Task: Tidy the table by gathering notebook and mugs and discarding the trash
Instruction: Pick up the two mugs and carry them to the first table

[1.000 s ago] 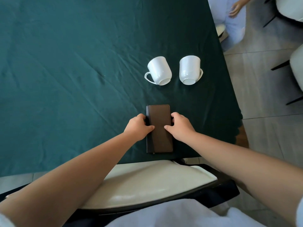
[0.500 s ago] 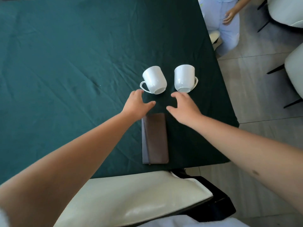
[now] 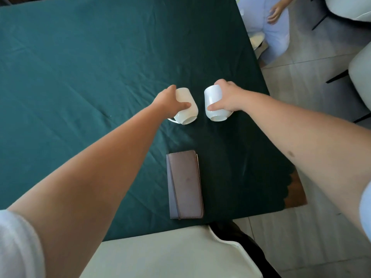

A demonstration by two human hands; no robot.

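Green-clothed table (image 3: 80,67), left hand (image 3: 167,102) and right hand (image 3: 226,97) each wrapped around a white mug (image 3: 185,109), (image 3: 214,103), likely for gathering; brown notebook (image 3: 185,185) lying nearer.

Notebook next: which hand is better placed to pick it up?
Neither is free: the left hand grips the left mug and the right hand grips the right mug. The notebook lies about midway between the forearms, so I see no clear advantage.
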